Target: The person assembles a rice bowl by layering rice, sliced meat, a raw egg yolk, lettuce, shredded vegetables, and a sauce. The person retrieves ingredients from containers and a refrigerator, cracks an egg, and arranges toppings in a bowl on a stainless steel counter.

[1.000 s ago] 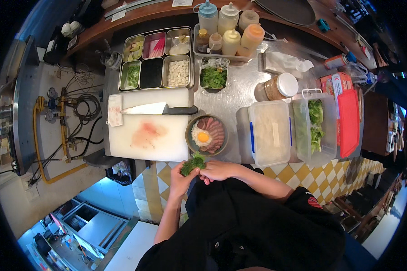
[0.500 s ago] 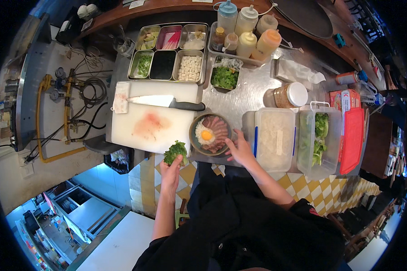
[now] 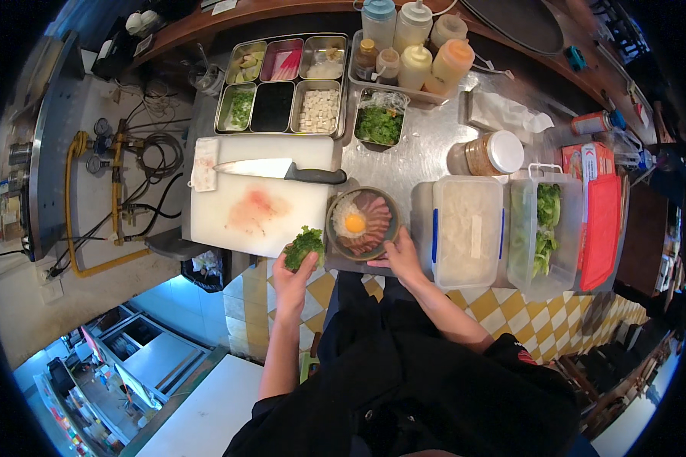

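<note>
My left hand [image 3: 288, 282] pinches a bunch of curly green lettuce [image 3: 305, 248] just off the near right corner of the white cutting board [image 3: 206, 209]. Beside it, my right hand [image 3: 401, 259] grips the lower right rim of a dark round bowl [image 3: 330, 232]. In the bowl lie white rice [image 3: 346, 208], fanned slices of pink-centred meat [image 3: 377, 221] and an orange egg yolk [image 3: 354, 222]. A knife with a black handle [image 3: 318, 176] rests across the board, its blade touching a folded white cloth [image 3: 204, 164]. Reddish juice stains the board.
Behind the board stands a metal tray of toppings [image 3: 282, 135]. A small pan of chopped greens [image 3: 379, 126] and a bin of squeeze bottles [image 3: 415, 68] are farther back. To the right are a jar [image 3: 503, 152], a lidded container [image 3: 469, 228], a lettuce tub [image 3: 522, 259] and a red lid [image 3: 601, 236].
My right hand has closed on the bowl's rim, and the bowl has shifted slightly right. The left hand has moved a little right with the lettuce, which has turned.
</note>
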`<state>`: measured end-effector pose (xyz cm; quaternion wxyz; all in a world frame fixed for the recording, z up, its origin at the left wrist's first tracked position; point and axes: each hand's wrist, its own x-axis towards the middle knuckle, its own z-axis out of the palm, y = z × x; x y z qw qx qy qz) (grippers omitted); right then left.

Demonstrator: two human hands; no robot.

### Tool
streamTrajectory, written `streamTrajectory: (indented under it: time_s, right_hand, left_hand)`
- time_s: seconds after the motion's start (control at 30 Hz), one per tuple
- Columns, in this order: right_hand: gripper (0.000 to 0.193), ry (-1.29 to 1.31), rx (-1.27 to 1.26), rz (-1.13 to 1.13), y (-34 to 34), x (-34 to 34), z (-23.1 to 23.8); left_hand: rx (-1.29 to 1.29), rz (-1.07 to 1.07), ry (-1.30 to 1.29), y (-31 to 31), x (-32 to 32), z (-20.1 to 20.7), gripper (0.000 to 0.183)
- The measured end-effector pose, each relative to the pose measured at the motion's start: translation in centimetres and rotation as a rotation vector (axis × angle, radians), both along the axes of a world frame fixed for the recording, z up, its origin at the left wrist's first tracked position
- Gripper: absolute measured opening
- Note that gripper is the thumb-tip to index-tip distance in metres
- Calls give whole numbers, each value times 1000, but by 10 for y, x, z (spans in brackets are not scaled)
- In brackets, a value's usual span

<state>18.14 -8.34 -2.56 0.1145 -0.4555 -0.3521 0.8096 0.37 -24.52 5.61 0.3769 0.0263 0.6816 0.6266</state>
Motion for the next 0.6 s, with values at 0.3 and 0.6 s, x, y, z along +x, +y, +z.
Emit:
streamTrajectory:
  time_s: [0.3, 0.6]
  right_hand:
    - [46, 21, 33, -33, -10, -2, -8]
    - [49, -7, -28, -83, -18, -9, -13]
  left_hand:
    - [-81, -128, 253, 42, 8, 14, 19]
    - [-111, -167, 249, 55, 13, 2, 15]
